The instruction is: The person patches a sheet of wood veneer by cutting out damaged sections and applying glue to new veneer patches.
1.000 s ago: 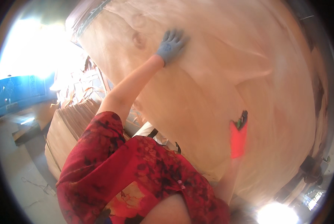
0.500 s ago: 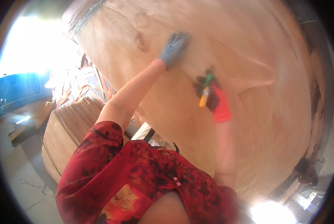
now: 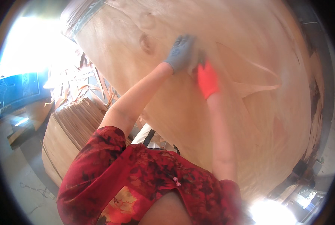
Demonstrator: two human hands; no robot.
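A broad, pale brown wood veneer sheet (image 3: 175, 108) spreads before me, with two knots and a split. My left hand (image 3: 180, 52), in a grey glove, lies on it with the fingers reaching forward, somewhat blurred. Close to its right, my right hand (image 3: 207, 78) in a red glove is closed and nearly touches it. The yellow-and-green handled tool seen in that hand earlier is mostly hidden now; only a dark greenish bit shows at the fingertips. Right of the hands, a torn flap of veneer (image 3: 255, 88) lifts to a point.
A stack of veneer sheets (image 3: 75, 123) stands at the left, with loose veneer strips (image 3: 87, 84) behind it. Farther left is a blue panel (image 3: 19, 92) under bright light. Dark machine-like parts (image 3: 304, 168) stand past the sheet's right edge.
My right hand has moved forward and left, up beside the left hand, and the tool's handle has gone out of sight. My left hand has shifted slightly right. The sheet has barely moved.
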